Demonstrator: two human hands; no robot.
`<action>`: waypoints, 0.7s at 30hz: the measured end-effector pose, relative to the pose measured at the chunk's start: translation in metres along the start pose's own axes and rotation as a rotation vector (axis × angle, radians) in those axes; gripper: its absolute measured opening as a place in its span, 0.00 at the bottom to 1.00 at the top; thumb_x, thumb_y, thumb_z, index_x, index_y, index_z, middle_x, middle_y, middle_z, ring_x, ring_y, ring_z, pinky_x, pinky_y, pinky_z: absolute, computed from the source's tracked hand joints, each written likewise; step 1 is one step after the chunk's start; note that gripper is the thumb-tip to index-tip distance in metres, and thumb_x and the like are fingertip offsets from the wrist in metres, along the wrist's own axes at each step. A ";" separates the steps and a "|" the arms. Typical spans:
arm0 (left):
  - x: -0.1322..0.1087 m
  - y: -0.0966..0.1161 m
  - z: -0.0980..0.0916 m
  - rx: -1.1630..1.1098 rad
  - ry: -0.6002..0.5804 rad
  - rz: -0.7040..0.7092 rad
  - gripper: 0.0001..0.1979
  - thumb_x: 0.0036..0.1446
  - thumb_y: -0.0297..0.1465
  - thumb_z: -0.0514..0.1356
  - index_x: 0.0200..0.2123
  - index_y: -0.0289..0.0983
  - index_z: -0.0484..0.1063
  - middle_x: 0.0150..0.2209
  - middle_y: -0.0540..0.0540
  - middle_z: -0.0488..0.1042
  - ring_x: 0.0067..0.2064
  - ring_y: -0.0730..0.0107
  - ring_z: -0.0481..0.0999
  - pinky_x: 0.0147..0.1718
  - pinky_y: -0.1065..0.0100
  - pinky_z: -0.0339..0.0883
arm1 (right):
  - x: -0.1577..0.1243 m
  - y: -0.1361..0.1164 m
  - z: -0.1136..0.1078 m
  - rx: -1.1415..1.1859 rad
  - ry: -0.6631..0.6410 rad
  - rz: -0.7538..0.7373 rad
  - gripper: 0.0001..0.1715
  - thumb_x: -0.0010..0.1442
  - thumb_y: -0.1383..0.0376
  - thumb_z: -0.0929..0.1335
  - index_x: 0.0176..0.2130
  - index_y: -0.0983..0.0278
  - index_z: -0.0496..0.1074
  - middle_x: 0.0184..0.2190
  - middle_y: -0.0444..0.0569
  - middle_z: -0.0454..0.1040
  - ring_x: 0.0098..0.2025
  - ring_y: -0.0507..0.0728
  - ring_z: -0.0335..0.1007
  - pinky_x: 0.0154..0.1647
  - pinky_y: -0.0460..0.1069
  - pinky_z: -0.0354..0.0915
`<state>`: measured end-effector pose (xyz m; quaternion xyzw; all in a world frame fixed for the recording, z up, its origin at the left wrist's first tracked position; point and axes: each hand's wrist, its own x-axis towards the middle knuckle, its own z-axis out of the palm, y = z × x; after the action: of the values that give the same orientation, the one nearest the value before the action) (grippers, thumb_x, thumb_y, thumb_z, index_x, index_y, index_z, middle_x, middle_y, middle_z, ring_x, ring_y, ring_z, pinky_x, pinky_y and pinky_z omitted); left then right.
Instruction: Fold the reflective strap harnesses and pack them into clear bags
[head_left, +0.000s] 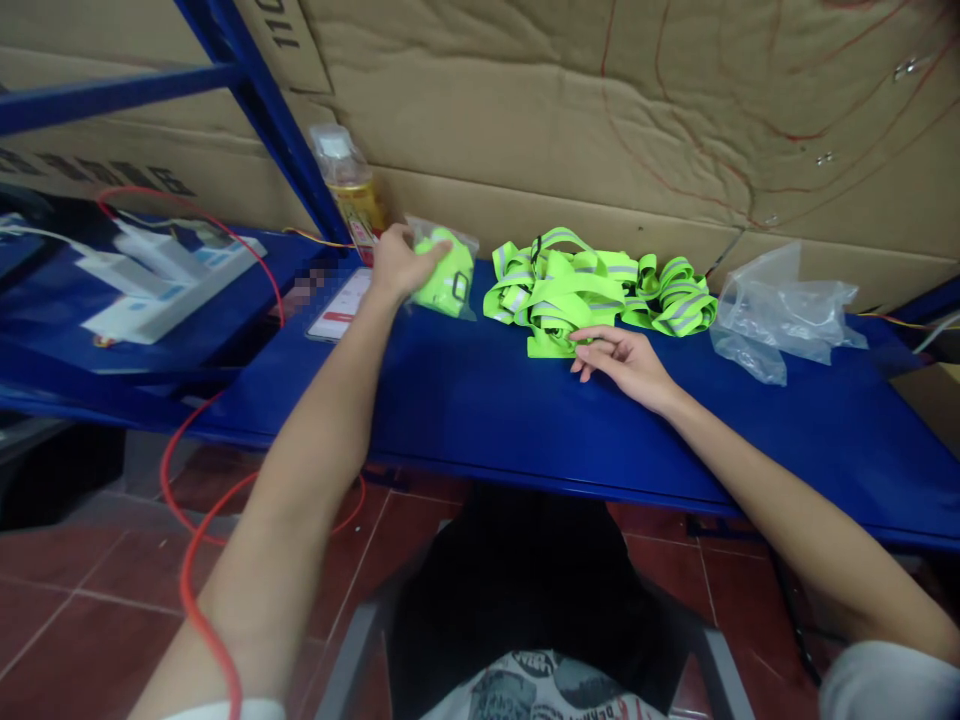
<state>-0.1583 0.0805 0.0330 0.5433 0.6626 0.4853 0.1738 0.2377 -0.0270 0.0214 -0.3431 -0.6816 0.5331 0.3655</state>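
On the left of the blue table, my left hand [403, 262] is closed on the edge of a clear plastic bag [453, 282] with a folded neon-green strap inside. A heap of neon-green reflective straps [574, 285] lies to the right of that bag, near the cardboard wall. My right hand [624, 366] rests at the front edge of the heap, its fingers partly spread and touching or nearly touching a strap, not gripping it. Crumpled clear plastic bags [784, 308] lie to the right of the straps.
A bottle [351, 195] and a phone [337, 308] are beside my left hand. Further left sits a white power strip [176, 290] with plugs. A red cable [187, 590] hangs across my left arm. Cardboard [480, 120] stands behind the blue table [480, 420].
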 end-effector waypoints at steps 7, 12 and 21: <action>-0.011 0.001 0.014 0.219 0.041 0.164 0.27 0.64 0.55 0.64 0.49 0.36 0.77 0.49 0.35 0.80 0.60 0.42 0.76 0.66 0.47 0.64 | -0.004 0.005 0.010 -0.174 0.090 -0.157 0.23 0.67 0.50 0.77 0.56 0.59 0.82 0.39 0.48 0.83 0.34 0.54 0.80 0.38 0.53 0.77; -0.018 0.015 0.004 0.068 0.172 0.260 0.36 0.61 0.60 0.65 0.61 0.40 0.73 0.53 0.38 0.75 0.64 0.46 0.70 0.67 0.50 0.60 | -0.008 0.001 0.014 -0.657 0.295 -0.491 0.13 0.70 0.57 0.74 0.52 0.53 0.86 0.55 0.56 0.76 0.55 0.65 0.77 0.53 0.63 0.79; -0.087 0.079 0.034 0.075 -0.444 0.666 0.30 0.65 0.61 0.63 0.52 0.42 0.79 0.50 0.40 0.77 0.57 0.48 0.75 0.63 0.49 0.67 | -0.004 0.010 -0.004 -0.845 -0.020 -0.401 0.16 0.72 0.58 0.70 0.57 0.55 0.81 0.75 0.55 0.64 0.75 0.71 0.65 0.74 0.70 0.65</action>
<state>-0.0587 0.0137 0.0567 0.8260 0.4139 0.3614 0.1260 0.2438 -0.0269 0.0122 -0.3181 -0.8954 0.1311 0.2828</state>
